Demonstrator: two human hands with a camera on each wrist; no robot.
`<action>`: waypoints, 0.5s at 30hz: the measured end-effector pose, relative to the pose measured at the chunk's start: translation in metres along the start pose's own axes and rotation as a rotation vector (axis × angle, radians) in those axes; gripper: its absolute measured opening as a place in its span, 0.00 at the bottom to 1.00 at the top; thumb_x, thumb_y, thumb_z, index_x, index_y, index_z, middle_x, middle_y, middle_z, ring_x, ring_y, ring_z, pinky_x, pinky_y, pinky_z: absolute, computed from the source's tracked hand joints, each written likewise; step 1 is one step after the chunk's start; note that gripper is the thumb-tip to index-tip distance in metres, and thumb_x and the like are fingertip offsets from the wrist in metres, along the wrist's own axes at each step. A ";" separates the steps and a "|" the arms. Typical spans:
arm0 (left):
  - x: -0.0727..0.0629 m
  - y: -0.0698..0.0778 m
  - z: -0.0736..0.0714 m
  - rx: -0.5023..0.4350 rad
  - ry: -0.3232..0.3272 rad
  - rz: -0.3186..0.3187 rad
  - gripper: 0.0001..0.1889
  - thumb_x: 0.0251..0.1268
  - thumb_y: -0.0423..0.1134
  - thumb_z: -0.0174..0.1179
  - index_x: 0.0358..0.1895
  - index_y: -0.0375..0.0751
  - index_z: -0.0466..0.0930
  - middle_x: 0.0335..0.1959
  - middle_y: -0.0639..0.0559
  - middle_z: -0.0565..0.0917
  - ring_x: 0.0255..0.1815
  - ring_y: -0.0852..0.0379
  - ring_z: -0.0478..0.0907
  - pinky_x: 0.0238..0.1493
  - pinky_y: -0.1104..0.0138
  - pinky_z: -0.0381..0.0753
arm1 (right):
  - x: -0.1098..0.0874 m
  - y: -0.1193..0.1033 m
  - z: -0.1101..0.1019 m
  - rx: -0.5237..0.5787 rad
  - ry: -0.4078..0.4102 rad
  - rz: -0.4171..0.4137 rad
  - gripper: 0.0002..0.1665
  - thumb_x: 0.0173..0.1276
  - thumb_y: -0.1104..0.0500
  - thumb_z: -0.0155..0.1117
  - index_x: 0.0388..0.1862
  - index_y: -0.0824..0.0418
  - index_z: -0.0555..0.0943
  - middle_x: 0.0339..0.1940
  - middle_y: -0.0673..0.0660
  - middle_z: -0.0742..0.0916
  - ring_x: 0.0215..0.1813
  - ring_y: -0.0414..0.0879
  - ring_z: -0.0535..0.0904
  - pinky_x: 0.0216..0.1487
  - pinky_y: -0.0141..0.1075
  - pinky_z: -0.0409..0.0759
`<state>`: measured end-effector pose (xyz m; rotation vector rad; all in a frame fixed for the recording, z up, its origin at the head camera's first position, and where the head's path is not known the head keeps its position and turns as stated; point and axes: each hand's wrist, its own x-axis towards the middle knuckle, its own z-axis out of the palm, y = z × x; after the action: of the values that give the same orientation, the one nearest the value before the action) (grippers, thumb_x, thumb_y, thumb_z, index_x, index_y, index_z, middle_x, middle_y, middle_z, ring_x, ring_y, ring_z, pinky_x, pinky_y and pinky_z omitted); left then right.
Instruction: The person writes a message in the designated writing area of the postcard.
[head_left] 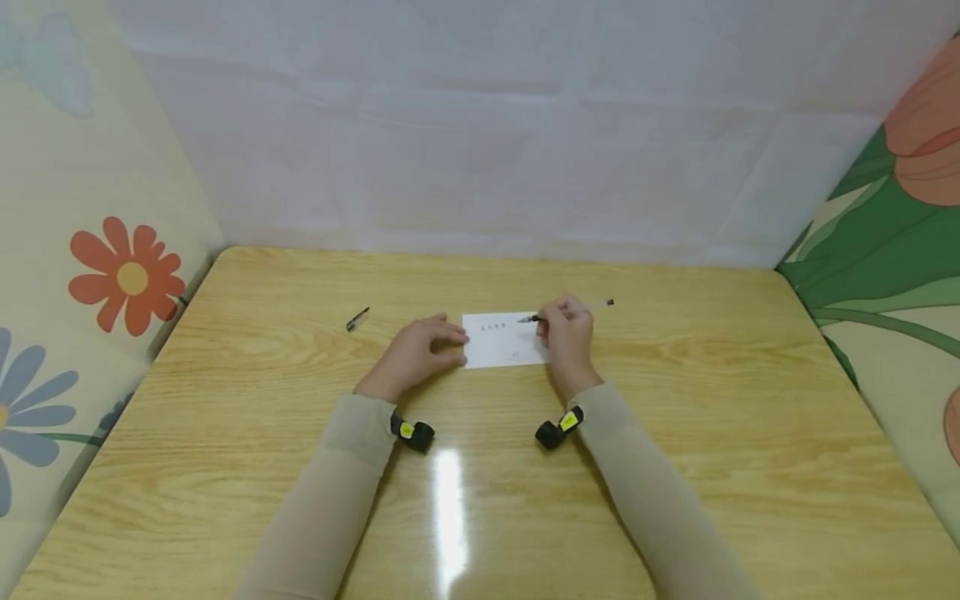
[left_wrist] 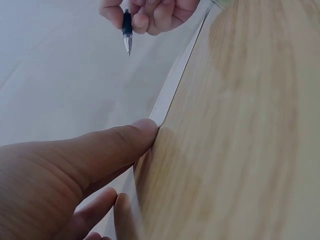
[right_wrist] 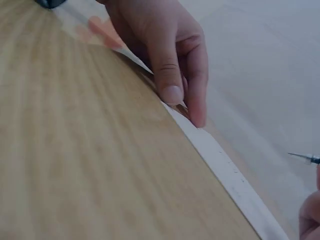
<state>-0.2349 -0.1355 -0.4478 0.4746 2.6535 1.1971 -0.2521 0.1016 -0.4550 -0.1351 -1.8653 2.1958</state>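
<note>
A small white sheet of paper (head_left: 498,346) lies on the wooden table, with a short row of handwritten marks near its top and a faint mark lower down. My right hand (head_left: 566,333) pinches a pen (head_left: 530,319), whose clear barrel sticks out to the right behind the fingers. In both wrist views the pen's tip hovers above the paper, apart from it. My left hand (head_left: 422,354) rests at the paper's left edge, its thumb (left_wrist: 145,131) and fingertips touching it. Left of that hand lies a pen cap (head_left: 357,319) with a dark clip.
The wood-grain table (head_left: 697,400) stretches out on both sides of the paper. Behind it hangs a white cloth (head_left: 480,150). Flower-patterned panels (head_left: 127,279) flank the table. A black camera is strapped to each wrist.
</note>
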 end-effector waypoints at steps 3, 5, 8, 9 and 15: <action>0.000 0.001 0.000 0.006 0.002 -0.001 0.18 0.65 0.38 0.70 0.57 0.42 0.85 0.66 0.46 0.79 0.80 0.43 0.56 0.81 0.46 0.47 | -0.006 0.000 -0.003 0.025 -0.021 0.034 0.13 0.61 0.72 0.55 0.20 0.60 0.71 0.11 0.50 0.76 0.13 0.38 0.67 0.12 0.26 0.63; -0.001 0.003 -0.001 0.003 0.004 -0.001 0.18 0.65 0.37 0.70 0.57 0.41 0.85 0.66 0.45 0.79 0.80 0.43 0.56 0.81 0.46 0.47 | -0.011 0.001 -0.005 0.039 -0.037 0.049 0.12 0.60 0.72 0.55 0.20 0.60 0.71 0.12 0.50 0.76 0.13 0.38 0.67 0.13 0.26 0.63; -0.001 0.004 -0.002 -0.002 0.006 0.000 0.17 0.65 0.37 0.70 0.57 0.41 0.85 0.66 0.45 0.79 0.80 0.43 0.56 0.81 0.46 0.48 | -0.019 0.001 -0.005 0.070 -0.057 0.073 0.11 0.59 0.72 0.55 0.20 0.60 0.72 0.13 0.50 0.77 0.14 0.37 0.69 0.13 0.25 0.65; -0.001 0.004 -0.002 -0.003 0.006 0.000 0.17 0.65 0.37 0.70 0.57 0.41 0.85 0.66 0.45 0.79 0.80 0.43 0.56 0.81 0.46 0.47 | -0.022 0.001 -0.005 0.082 -0.063 0.080 0.11 0.59 0.72 0.56 0.20 0.60 0.73 0.13 0.51 0.77 0.15 0.37 0.70 0.13 0.25 0.66; -0.002 0.003 -0.001 -0.007 0.001 -0.008 0.18 0.65 0.38 0.70 0.57 0.41 0.85 0.67 0.45 0.78 0.80 0.43 0.55 0.81 0.45 0.47 | -0.038 0.002 -0.008 0.153 -0.130 0.143 0.09 0.61 0.71 0.56 0.24 0.60 0.73 0.16 0.52 0.77 0.14 0.38 0.66 0.12 0.27 0.61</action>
<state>-0.2321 -0.1350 -0.4448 0.4616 2.6489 1.2037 -0.2138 0.0990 -0.4615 -0.1020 -1.7949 2.4901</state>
